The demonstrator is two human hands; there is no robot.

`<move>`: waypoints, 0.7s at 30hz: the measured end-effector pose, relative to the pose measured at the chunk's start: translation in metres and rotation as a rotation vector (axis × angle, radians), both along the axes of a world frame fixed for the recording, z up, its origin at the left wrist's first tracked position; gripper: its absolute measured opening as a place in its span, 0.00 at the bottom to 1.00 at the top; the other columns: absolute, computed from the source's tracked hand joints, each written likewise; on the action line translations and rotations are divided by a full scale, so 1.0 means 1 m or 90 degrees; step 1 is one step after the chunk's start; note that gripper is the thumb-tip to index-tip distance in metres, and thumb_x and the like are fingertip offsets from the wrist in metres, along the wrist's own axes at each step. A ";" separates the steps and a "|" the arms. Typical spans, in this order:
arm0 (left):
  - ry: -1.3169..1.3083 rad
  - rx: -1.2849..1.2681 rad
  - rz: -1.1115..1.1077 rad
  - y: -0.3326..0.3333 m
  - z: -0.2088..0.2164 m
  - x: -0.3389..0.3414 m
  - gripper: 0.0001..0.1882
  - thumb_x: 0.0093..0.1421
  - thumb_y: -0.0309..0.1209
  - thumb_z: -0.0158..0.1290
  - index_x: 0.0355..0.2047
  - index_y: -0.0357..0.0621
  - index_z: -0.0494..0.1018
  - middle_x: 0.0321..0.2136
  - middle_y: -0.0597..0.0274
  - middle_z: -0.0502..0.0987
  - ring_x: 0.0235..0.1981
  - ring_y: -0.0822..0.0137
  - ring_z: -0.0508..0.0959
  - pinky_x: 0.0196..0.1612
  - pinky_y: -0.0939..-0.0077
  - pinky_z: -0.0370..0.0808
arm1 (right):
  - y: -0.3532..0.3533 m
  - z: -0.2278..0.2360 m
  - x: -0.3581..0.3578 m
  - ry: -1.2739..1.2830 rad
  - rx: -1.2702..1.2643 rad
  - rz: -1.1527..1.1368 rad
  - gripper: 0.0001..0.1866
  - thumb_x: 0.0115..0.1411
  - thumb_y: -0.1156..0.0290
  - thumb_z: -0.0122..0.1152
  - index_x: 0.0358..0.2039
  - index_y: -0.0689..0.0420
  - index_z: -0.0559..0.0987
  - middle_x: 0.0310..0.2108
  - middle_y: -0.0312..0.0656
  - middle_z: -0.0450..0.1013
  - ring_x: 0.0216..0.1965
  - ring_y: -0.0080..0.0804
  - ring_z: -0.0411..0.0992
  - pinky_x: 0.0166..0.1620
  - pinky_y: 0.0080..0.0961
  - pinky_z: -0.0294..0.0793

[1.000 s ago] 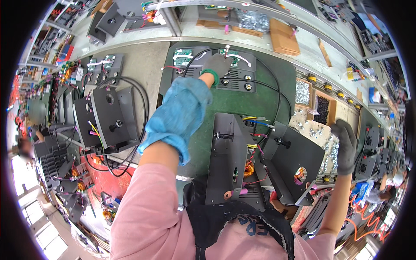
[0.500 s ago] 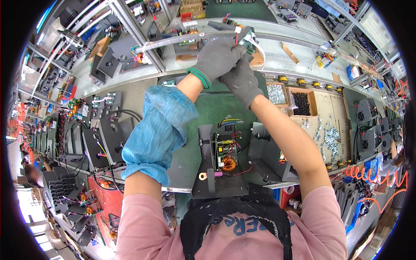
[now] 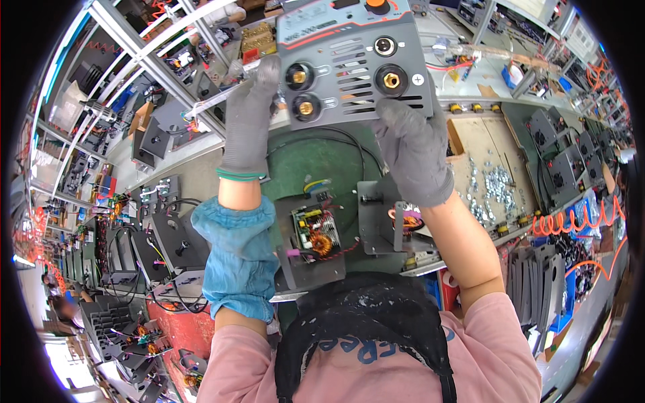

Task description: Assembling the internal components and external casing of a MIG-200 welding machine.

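A grey welding machine front panel point(image 3: 356, 70) with brass-centred round sockets, slots and an orange knob is raised at the top centre, facing me. My left hand point(image 3: 247, 124), in a grey glove, closes on its left edge. Around its lower right edge are the bent fingers of my right hand point(image 3: 415, 151), also gloved. The panel's back is hidden. Below, on the green mat, an open metal chassis point(image 3: 306, 258) carries a circuit board point(image 3: 312, 228) and a copper-wound coil. Right of it stands another dark metal housing point(image 3: 379, 218).
Loose screws point(image 3: 494, 191) lie on the tray at right. Dark metal housings point(image 3: 161, 245) with cables crowd the left bench. A metal frame post point(image 3: 181, 84) rises at the upper left. An orange coiled hose point(image 3: 578, 215) hangs at right.
Both hands have moved apart from the far shelf and now hold up the front panel. The small wired part is out of sight. My head view has shifted; the chassis appears farther left.
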State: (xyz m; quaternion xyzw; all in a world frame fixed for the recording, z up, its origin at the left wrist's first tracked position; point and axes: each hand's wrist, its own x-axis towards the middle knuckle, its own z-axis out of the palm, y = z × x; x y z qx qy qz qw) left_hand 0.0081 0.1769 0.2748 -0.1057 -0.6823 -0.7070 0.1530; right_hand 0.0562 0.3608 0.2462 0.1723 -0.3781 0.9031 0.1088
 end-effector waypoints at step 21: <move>-0.355 -0.350 -0.290 0.074 -0.099 0.138 0.23 0.56 0.49 0.62 0.40 0.41 0.80 0.30 0.57 0.82 0.31 0.67 0.80 0.35 0.72 0.75 | 0.129 -0.088 0.089 -0.303 0.318 -0.035 0.42 0.60 0.58 0.63 0.68 0.60 0.54 0.58 0.46 0.67 0.57 0.30 0.66 0.60 0.26 0.65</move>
